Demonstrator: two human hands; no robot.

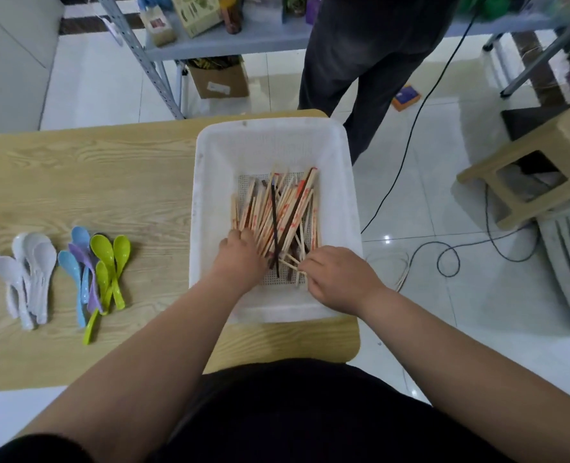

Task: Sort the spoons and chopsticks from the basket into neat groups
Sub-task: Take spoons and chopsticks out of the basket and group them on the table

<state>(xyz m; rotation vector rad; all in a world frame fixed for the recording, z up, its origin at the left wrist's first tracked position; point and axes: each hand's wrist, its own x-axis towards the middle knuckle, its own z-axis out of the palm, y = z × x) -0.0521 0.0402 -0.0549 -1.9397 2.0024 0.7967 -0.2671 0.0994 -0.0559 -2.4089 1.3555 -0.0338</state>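
Chopsticks [278, 212] lie jumbled in the white basket [207, 182]: probably light, stiff, slippery sticks, best gathered by their near ends. The right hand [340, 279] pinches a few pale ends; the left hand [240, 262] covers the pile, grip impossible to tell.

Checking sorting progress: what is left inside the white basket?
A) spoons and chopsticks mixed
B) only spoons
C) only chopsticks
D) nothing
C: the white basket holds only chopsticks, while the spoons lie in groups on the table.
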